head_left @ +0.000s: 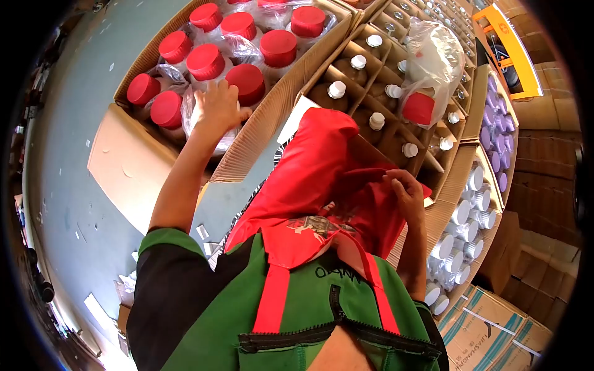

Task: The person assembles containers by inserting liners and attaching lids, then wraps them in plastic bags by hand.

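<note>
My left hand (218, 110) reaches into an open cardboard box (260, 139) of wide jars with red caps (206, 62). Its fingers are spread over the near edge of the group, beside the front caps and clear plastic wrap (185, 111); whatever lies under the palm is hidden. My right hand (405, 185) is beside the red apron (322, 154), at the near edge of a divided box of bottles with white caps (376, 121). Its fingers are curled together at the apron's edge, and what they hold, if anything, is too small to tell.
Clear plastic bag with a red-capped jar (419, 108) rests on the bottles. Boxes of white-lidded jars (461, 212) and purple-lidded jars (495, 117) stand at the right, near a yellow frame (529, 74). Printed cartons (476, 328) lie below. Scraps dot the grey floor (74, 161).
</note>
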`<state>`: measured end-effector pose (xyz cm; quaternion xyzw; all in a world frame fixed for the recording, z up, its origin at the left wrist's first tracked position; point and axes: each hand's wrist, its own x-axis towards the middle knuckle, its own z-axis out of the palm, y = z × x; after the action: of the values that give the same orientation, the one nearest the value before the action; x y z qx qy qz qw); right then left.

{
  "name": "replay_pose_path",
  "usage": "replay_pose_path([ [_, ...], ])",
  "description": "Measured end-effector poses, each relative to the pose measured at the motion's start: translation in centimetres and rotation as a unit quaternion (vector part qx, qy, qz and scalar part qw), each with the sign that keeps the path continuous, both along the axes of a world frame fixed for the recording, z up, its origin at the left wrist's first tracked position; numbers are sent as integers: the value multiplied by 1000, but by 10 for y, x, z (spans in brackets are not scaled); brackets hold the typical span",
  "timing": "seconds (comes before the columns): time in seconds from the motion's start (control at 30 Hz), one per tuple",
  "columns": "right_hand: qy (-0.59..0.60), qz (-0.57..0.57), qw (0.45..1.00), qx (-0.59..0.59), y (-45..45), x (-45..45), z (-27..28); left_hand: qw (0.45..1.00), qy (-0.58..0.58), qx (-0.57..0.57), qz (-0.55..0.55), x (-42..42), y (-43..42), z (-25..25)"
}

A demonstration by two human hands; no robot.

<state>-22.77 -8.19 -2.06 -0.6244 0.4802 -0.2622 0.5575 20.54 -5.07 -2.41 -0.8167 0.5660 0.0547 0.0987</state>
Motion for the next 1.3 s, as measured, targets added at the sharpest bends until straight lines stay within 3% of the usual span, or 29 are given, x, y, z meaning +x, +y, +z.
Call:
replay_pose_path([
  [0.07, 25, 23, 998, -50, -4, -3, -9, 997, -37, 42, 44, 6, -12, -14],
  [0.13, 37, 19, 995, -93, -7, -5, -18, 998, -22, -28, 60, 22, -5, -27],
  [0.2, 35, -13, 995, -93, -8, -4, -20, 997, 22, -46, 57, 45, 3, -23],
  [0.27, 37, -36, 995, -85, -1, -5, -23, 983, 109, -42, 141, 56, 25, -26],
  [0.4, 137, -42, 976, -166, 1, 5, -23, 971, 42, -233, 14, 36, 115, -51],
  [0.53, 195, -34, 956, -215, 5, 16, -20, 955, -35, -272, -112, 30, 99, -89],
  [0.6, 226, -14, 945, -236, 5, 19, -18, 966, 124, -215, 79, 71, 75, -107],
  [0.63, 242, 1, 935, -259, 6, 20, -17, 931, 249, -255, 84, 76, 64, -87],
  [0.73, 251, 17, 918, -308, -2, 20, -21, 942, 240, -224, -66, 83, 67, -98],
  [0.77, 269, 7, 918, -291, -2, 21, -20, 893, 399, -207, -18, 94, 66, -107],
  [0.8, 291, -3, 918, -271, 1, 20, -18, 839, 485, -231, 87, 114, 59, -115],
  [0.87, 285, -6, 914, -287, 0, 19, -23, 881, 313, -301, 190, 127, 38, -84],
  [0.9, 279, 0, 911, -304, -2, 20, -25, 946, 133, -260, 141, 140, 27, -84],
  [0.93, 285, 11, 908, -308, 0, 22, -23, 970, -55, -217, 90, 164, 20, -87],
  [0.97, 294, 12, 901, -320, 1, 25, -21, 977, -170, -127, -4, 203, 12, -121],
  [1.0, 275, 18, 896, -347, 0, 21, -28, 987, -141, -66, 42, 188, -5, -109],
  [1.03, 311, 29, 885, -345, 0, 20, -29, 990, -106, -96, 12, 171, -15, -102],
  [1.07, 318, 29, 881, -349, 1, 19, -32, 982, -142, -101, -70, 208, -17, -171],
  [1.1, 315, 16, 882, -350, 2, 20, -33, 976, -178, 17, -124, 215, -17, -203],
  [1.13, 327, 23, 882, -340, 1, 21, -28, 991, -94, -34, -85, 297, -16, -333],
  [1.17, 327, 15, 883, -337, 2, 20, -26, 993, -21, 87, -72, 263, -29, -310],
  [1.2, 330, -6, 877, -350, 1, 19, -23, 989, 42, 134, -37, 245, -38, -295],
  [1.3, 338, 4, 881, -331, 6, 20, -16, 972, 143, 186, 15, 225, -39, -271],
])
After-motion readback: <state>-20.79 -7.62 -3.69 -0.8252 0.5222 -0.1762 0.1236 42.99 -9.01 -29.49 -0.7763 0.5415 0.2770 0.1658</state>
